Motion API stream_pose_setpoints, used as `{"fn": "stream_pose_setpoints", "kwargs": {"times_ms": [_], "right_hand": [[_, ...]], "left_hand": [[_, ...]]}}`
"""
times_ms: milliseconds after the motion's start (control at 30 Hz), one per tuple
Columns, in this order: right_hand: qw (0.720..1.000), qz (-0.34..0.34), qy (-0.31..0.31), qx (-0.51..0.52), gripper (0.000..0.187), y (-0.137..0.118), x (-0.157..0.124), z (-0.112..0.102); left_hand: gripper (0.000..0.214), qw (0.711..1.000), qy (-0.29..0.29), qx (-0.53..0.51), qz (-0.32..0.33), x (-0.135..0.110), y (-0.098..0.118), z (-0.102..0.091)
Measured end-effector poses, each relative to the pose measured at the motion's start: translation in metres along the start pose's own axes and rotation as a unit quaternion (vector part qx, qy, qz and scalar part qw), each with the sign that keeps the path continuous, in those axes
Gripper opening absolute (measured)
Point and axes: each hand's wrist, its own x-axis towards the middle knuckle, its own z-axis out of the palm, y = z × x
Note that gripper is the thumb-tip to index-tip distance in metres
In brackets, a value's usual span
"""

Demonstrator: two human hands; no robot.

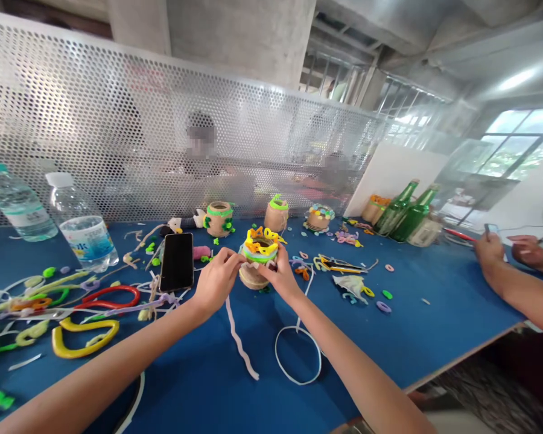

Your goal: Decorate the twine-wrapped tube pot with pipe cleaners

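Observation:
A small tan twine-wrapped pot (256,263) stands on the blue table (434,325), trimmed at the rim with yellow, orange and green pipe-cleaner loops. My left hand (217,278) pinches at its left side with fingers closed. My right hand (280,274) grips its right side. A white pipe cleaner (241,343) trails from under my hands toward me, and a white loop (297,355) lies beside my right forearm.
A black phone (177,260), red scissors (111,297), yellow scissors (84,337) and loose pipe cleaners lie left. Two water bottles (84,232) stand far left. Other decorated pots (219,218), two green bottles (402,211) and a mesh screen are behind. Another person's hands (502,250) are at right.

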Motion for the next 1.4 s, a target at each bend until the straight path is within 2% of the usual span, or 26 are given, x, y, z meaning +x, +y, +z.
{"fn": "stream_pose_setpoints", "kwargs": {"times_ms": [267, 433, 567, 700, 900, 1067, 1200, 1400], "right_hand": [[0.999, -0.021, -0.011, -0.028, 0.065, 0.010, 0.007, 0.000], [0.999, -0.023, -0.013, -0.047, 0.059, 0.007, 0.008, -0.002], [0.999, -0.013, -0.021, -0.039, 0.056, 0.002, 0.008, -0.002], [0.999, -0.011, -0.029, -0.038, 0.056, 0.001, 0.010, -0.003], [0.998, -0.010, -0.025, -0.052, 0.058, 0.004, 0.010, -0.003], [0.999, -0.014, -0.033, -0.028, 0.056, 0.006, 0.011, -0.003], [0.999, -0.018, -0.037, -0.029, 0.058, 0.007, 0.012, -0.003], [0.998, -0.029, -0.031, -0.056, 0.057, 0.003, 0.011, -0.005]], "left_hand": [[0.012, 0.995, 0.012, 0.079, 0.052, 0.003, -0.004, 0.007], [0.014, 0.990, 0.048, 0.102, 0.085, 0.004, -0.004, 0.011], [0.014, 0.976, 0.094, 0.141, 0.141, 0.004, -0.004, 0.011], [0.015, 0.964, 0.106, 0.173, 0.172, 0.003, -0.002, 0.006], [0.018, 0.966, 0.128, 0.156, 0.163, 0.003, -0.002, 0.002], [0.015, 0.966, 0.166, 0.106, 0.168, 0.004, -0.004, 0.004], [0.016, 0.965, 0.170, 0.090, 0.179, 0.002, -0.005, 0.008], [0.025, 0.973, 0.169, 0.088, 0.131, 0.003, -0.004, 0.009]]}}
